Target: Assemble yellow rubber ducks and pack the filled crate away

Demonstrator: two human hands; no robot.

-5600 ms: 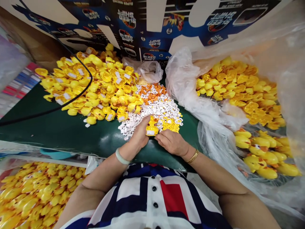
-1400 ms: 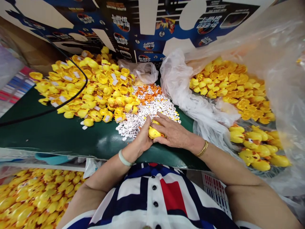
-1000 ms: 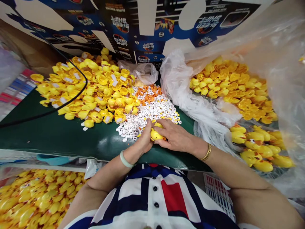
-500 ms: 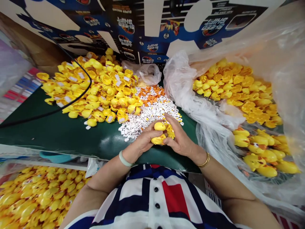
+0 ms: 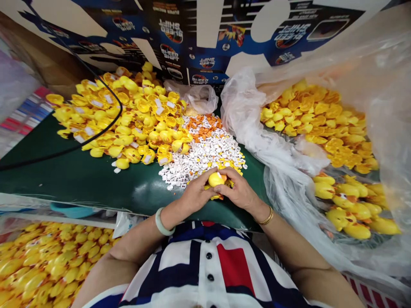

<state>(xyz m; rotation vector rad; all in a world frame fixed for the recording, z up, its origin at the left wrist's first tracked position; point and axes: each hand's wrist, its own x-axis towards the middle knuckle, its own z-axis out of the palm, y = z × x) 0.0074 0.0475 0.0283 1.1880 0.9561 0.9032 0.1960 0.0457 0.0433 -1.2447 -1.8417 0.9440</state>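
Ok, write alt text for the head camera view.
Two bare hands, the left hand and the right hand, hold a yellow rubber duck above a green surface, beside a heap of small white pieces. More yellow ducks lie piled nearby, with clear plastic sheeting to the right.

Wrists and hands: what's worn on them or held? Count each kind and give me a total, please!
Pale bangle: 1
Gold bracelet: 1
Duck: 1
Total: 3

Blue carton [image 5: 170, 32]: "SHIFT", upside-down, 1st word unclear.
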